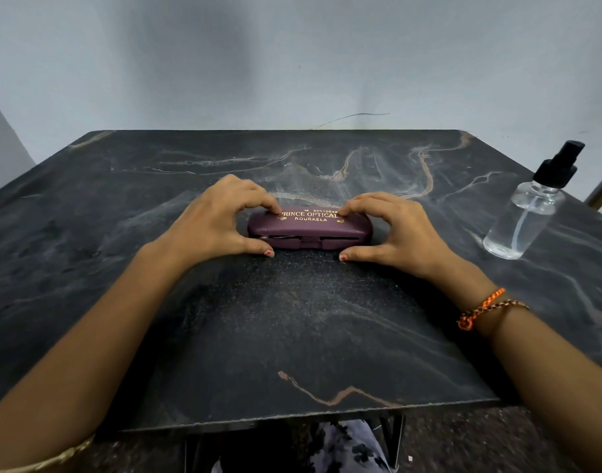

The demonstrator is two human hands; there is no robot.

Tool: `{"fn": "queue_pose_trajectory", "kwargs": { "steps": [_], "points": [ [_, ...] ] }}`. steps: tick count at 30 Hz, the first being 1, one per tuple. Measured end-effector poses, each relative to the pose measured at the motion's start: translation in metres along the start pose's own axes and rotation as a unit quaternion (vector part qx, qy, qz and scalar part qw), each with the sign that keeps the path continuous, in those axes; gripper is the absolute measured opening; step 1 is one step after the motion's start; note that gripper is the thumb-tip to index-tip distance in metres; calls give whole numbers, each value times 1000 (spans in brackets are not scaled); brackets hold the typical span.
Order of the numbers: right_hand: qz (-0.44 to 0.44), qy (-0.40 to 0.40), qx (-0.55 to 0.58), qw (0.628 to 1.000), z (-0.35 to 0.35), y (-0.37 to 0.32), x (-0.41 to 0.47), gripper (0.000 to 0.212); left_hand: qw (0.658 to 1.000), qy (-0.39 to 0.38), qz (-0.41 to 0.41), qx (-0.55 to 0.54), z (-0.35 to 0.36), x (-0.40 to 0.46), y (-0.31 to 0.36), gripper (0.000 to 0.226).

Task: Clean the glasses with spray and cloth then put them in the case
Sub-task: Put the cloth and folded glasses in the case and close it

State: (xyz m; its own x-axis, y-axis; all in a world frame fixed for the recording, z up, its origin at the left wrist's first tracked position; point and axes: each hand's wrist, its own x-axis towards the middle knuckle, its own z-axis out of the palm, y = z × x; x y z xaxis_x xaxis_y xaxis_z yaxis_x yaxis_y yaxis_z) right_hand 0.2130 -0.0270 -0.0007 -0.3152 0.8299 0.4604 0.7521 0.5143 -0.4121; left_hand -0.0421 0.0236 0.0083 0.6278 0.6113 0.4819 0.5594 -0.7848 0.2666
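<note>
A maroon glasses case (310, 228) with gold lettering lies in the middle of the dark marble table (292, 319), its lid down with a thin gap along the front seam. My left hand (221, 220) grips its left end, fingers on the lid and thumb at the front base. My right hand (395, 227) grips the right end the same way. The glasses and the cloth are not visible. A clear spray bottle (528, 213) with a black pump top stands at the right of the table, apart from both hands.
A grey wall rises behind the table. The table's front edge (310, 414) is close to my body, with patterned clothing and a dark floor below it. A pale slanted bar (600, 192) shows past the right edge behind the bottle.
</note>
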Motion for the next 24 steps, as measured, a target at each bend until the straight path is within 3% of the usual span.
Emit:
{"fn": "queue_pose_trajectory", "kwargs": {
  "steps": [9,24],
  "points": [
    [-85,22,-113,990,5,5,-1,44,997,25,70,23,-1,0,3,41],
    [-159,38,-161,973,8,6,0,40,993,30,100,58,-2,1,5,35]
  ]
}}
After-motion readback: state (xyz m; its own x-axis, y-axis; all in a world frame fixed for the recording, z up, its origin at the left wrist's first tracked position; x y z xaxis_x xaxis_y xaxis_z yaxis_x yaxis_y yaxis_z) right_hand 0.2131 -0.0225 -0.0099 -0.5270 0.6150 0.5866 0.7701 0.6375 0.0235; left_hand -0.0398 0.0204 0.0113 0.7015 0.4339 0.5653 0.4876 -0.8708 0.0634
